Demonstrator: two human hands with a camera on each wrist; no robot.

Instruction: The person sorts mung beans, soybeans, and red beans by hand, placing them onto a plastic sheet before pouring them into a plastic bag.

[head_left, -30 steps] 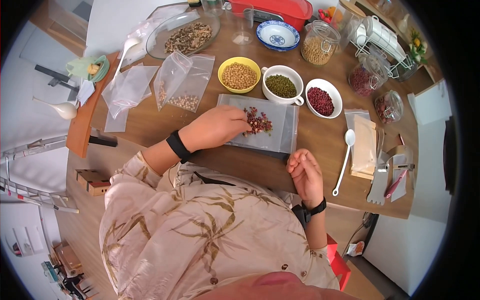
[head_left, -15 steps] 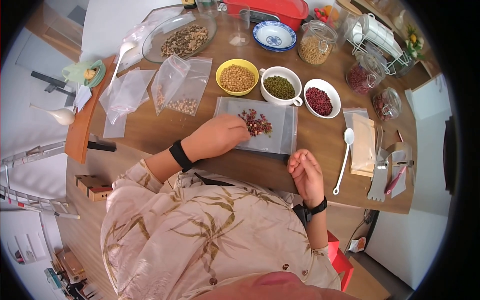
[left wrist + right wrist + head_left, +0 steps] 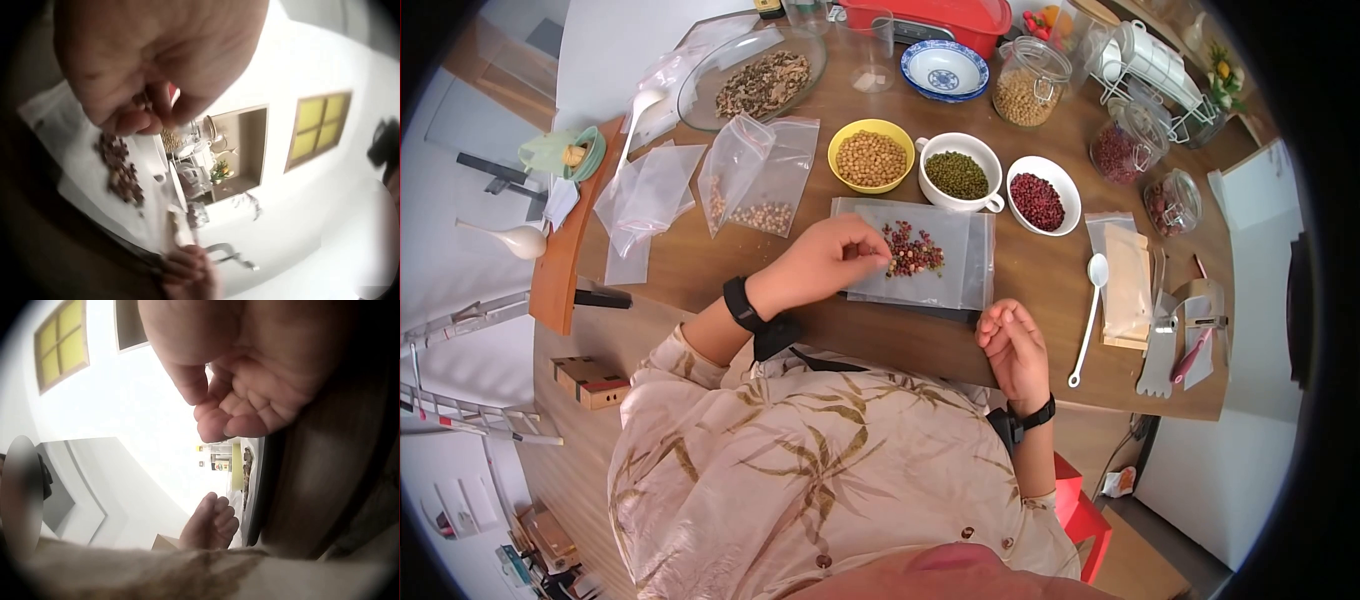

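Note:
My left hand [image 3: 825,262] hovers at the left edge of a pile of mixed beans [image 3: 915,250], its fingers curled and the thumb near the index finger. I cannot tell whether a bean is between these fingertips. Mostly dark red, with some green and pale ones, the beans lie spread on a flat plastic zip bag [image 3: 972,265]. At the table's front edge, by the bag's lower right corner, my right hand [image 3: 1015,350] idles palm up with loosely curled fingers. Its palm [image 3: 265,381] holds nothing in the right wrist view.
Behind the bag stand a yellow bowl of chickpeas [image 3: 870,158], a white two-handled bowl of green beans [image 3: 956,172] and a white bowl of red beans [image 3: 1042,196]. Zip bags [image 3: 762,185] with pale beans lie left. A white spoon [image 3: 1090,320] lies right; glass jars [image 3: 1032,82] stand behind.
My left hand has drawn back slightly left and turned, so its thumb and index finger now show beside the pile. The right hand stays still. The head view has shifted a little.

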